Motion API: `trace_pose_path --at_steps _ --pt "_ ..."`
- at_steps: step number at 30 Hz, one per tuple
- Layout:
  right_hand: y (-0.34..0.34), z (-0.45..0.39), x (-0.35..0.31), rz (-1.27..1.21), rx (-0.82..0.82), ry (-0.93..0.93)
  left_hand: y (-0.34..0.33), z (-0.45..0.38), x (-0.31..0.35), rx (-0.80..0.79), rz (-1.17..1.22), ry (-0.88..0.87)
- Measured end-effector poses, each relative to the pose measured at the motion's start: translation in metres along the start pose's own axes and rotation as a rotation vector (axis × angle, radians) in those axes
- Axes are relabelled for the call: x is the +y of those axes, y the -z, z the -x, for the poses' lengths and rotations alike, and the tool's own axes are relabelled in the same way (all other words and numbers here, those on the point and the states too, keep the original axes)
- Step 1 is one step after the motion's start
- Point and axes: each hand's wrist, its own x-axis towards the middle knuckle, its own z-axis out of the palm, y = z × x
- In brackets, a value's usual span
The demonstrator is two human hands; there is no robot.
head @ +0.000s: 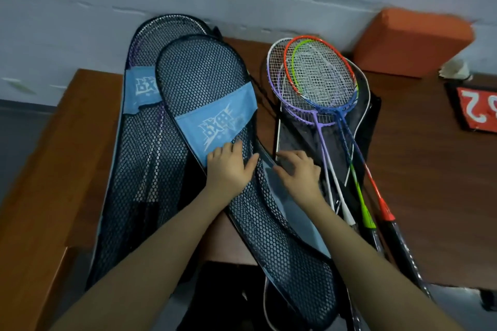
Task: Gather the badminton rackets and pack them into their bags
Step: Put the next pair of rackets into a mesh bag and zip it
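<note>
Mesh racket bag [215, 105] under left hand [228, 166] with flat fingers, right hand [298, 172] fingers curled pinching its open edge, loose rackets [317, 80] just beside.

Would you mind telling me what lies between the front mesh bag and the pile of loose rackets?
In the head view, the right hand rests there on a dark flat bag, between the front mesh bag and the loose rackets.
</note>
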Motion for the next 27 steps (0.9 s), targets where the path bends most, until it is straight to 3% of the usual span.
trace_pose_path --at_steps 3,11,17,22,27 --pt "-0.004 0.0 0.021 0.055 -0.06 -0.011 -0.011 0.006 0.005 0.088 0.001 -0.033" --pt "0.006 0.013 0.018 -0.232 -0.019 0.105 -0.012 0.018 0.024 0.084 0.189 -0.042" --pt "0.026 0.03 0.003 -0.233 -0.032 0.321 0.006 0.029 0.013 0.107 0.389 -0.287" --pt "0.026 0.046 -0.006 -0.285 0.006 0.313 0.016 0.036 0.008 -0.014 0.513 -0.287" --pt "0.039 0.053 -0.003 -0.352 0.013 0.265 0.029 0.039 0.004 0.03 0.585 -0.284"
